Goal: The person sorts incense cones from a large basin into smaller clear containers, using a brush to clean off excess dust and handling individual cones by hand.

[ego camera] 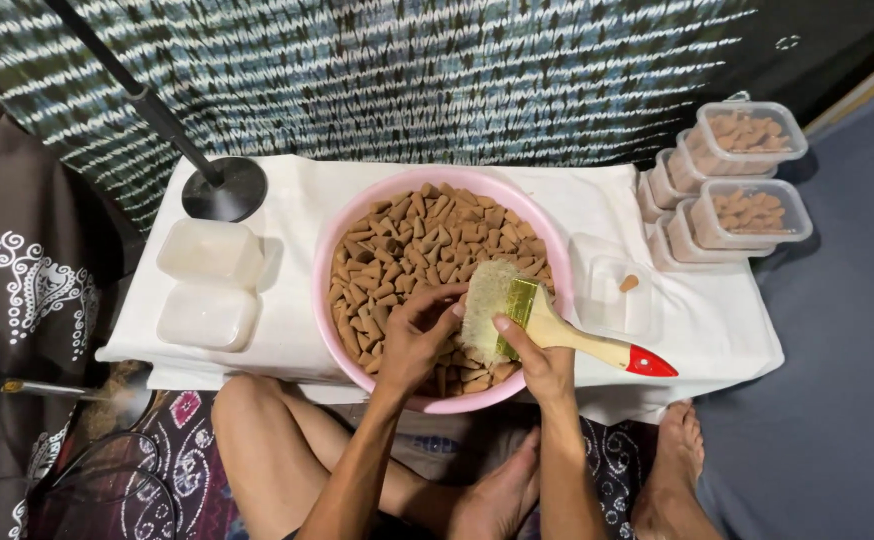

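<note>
Incense cones [397,250], light and probably crumbly, are heaped in the pink basin [329,250]; one is pinched beneath the left hand [412,335] fingertips. Beside them, a paintbrush [547,325] is gripped at the ferrule by the right hand [542,365].

Both forearms are rising from the lower centre of the frame. Left hand [412,335] is curling, fingers bent downward. Right hand [542,360] is gripping, thumb extended upward.
</note>
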